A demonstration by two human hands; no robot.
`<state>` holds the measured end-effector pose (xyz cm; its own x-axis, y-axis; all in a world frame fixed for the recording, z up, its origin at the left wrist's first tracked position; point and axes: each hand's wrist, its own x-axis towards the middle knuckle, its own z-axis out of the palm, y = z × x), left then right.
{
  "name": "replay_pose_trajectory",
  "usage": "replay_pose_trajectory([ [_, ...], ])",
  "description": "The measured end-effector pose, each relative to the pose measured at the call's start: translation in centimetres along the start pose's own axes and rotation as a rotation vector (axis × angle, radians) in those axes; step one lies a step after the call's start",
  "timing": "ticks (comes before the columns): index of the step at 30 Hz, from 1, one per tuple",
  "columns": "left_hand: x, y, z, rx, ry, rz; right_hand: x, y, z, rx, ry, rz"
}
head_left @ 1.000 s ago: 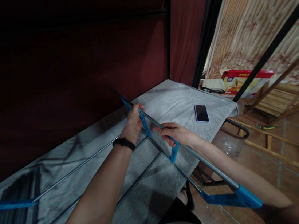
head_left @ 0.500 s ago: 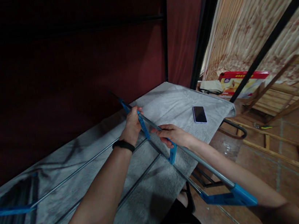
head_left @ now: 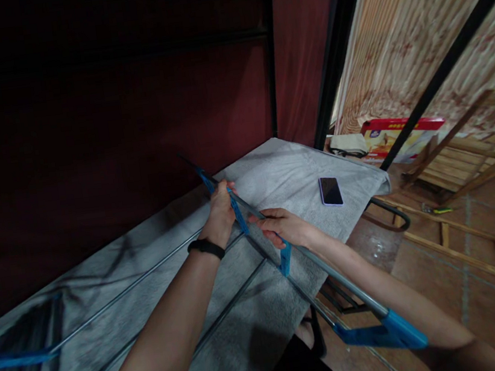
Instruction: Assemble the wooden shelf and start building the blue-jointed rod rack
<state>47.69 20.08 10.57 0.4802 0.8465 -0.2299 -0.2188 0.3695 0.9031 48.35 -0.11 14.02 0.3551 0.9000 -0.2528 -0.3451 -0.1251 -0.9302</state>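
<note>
A frame of thin metal tubes joined by blue plastic brackets lies across the grey cloth (head_left: 282, 169) in front of me. My left hand (head_left: 221, 208) is closed around the upper metal tube (head_left: 246, 205) near its far end, beside a blue bracket (head_left: 239, 212). Nearer to me on that tube, my right hand (head_left: 280, 225) grips it with bent fingers, just above another blue bracket (head_left: 285, 258). The tube runs under my right forearm to a large blue end bracket (head_left: 385, 333). A dark band (head_left: 205, 247) circles my left wrist.
A phone (head_left: 331, 191) lies on the cloth to the right. More tubes with blue fittings (head_left: 19, 358) lie at the left. Dark red panels (head_left: 130, 128) rise behind. On the tiled floor are a wooden frame (head_left: 465, 248) and a red and yellow box (head_left: 399, 138).
My right hand has shifted very slightly left along the tube. Both hands keep their grip, and the frame stays almost in place.
</note>
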Motion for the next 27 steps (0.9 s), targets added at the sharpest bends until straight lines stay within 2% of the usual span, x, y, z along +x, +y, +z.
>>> replay_pose_trajectory([
  [9,0.3,0.1,-0.1,0.017,-0.007,0.012,0.2,-0.5,0.7,0.102,0.03,0.051],
  [27,1.3,0.0,-1.0,0.06,-0.067,0.057,0.8,-0.9,1.2,0.08,0.058,0.063],
])
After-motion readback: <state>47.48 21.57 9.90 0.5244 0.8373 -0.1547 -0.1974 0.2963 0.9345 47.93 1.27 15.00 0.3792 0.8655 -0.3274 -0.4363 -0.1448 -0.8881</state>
